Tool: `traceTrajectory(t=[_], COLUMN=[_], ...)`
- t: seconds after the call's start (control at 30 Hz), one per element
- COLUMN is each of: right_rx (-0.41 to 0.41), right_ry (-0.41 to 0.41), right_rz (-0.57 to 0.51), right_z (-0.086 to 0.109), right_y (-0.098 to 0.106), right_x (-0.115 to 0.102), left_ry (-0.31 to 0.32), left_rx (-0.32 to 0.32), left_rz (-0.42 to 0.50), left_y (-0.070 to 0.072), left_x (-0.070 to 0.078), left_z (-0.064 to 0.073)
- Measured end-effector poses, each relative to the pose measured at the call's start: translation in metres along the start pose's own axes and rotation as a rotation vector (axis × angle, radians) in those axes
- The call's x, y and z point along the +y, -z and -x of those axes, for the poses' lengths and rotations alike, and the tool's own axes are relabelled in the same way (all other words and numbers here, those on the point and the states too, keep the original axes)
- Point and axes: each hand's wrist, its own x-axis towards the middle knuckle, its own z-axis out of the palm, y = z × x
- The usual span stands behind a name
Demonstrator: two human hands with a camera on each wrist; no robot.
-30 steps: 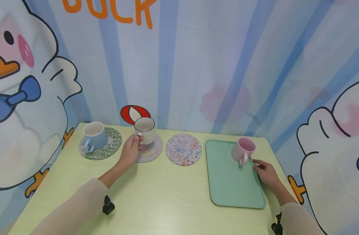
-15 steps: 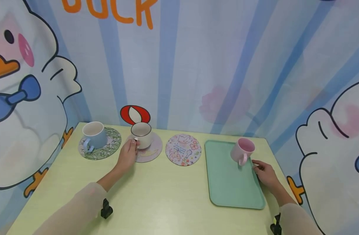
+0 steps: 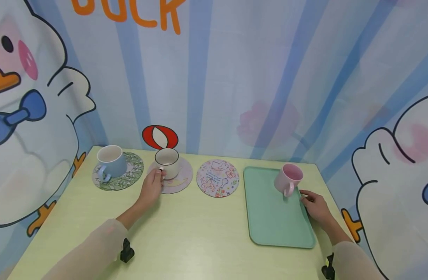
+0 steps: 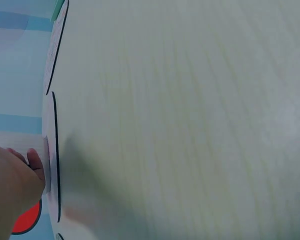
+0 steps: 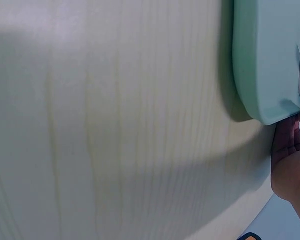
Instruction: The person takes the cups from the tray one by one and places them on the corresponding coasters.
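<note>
Head view: grips the white cup (image 3: 170,169) by its handle with the left hand (image 3: 152,188), just beyond that hand and a little to its right. Sits lower than a second ago and slightly further left, apparently resting now on the pink coaster (image 3: 186,171) beyond the left hand. Judging by that, looks all but placed, though not let go. Pinches the rim of the tray (image 3: 277,221) with the right hand (image 3: 317,206), unmoved over that second; probably steadying rather than shifting. Just beyond the right hand, to its left, the pink cup (image 3: 284,182) on the tray. Left of the left hand, the blue cup (image 3: 117,166) on the green coaster (image 3: 133,169); right of it, the floral coaster (image 3: 217,178) on the surface (image 3: 193,233).

Left wrist view: adds a low, edge-on look at the pink coaster, but hides nearly all of the white cup behind the hand; cannot confirm from there contact between base and coaster. Right wrist view: reveals, ahead of the right hand, the tray's outer wall, barely seen from above. Makes out the right hand against the outside of the rim, yet catches only a sliver of the pink cup.
</note>
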Motion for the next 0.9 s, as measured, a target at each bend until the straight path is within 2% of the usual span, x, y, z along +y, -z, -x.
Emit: traceTrajectory(t=[0.17,0.37,0.63,0.9], right_rx=[0.007,-0.002,0.006,0.001], right_ry=[-0.002,0.002,0.012,0.001], right_rz=[0.010,0.017,0.026,0.010], right_z=[0.0007,0.0005,0.0008,0.0025], right_y=[0.0006,0.0007,0.0033,0.0004], right_x=[-0.0026,-0.0032,-0.0028,-0.0052], left_ry=[0.003,0.001,-0.027,-0.009], left_rx=[-0.034,-0.031,-0.052,-0.065], left_rz=[0.005,-0.005,-0.057,-0.126], left_y=[-0.0001,-0.0006,-0.0008,0.0047], left_x=[-0.0005,0.0000,0.0051,0.0061], left_z=[0.0028,0.0043,0.0047,0.0058])
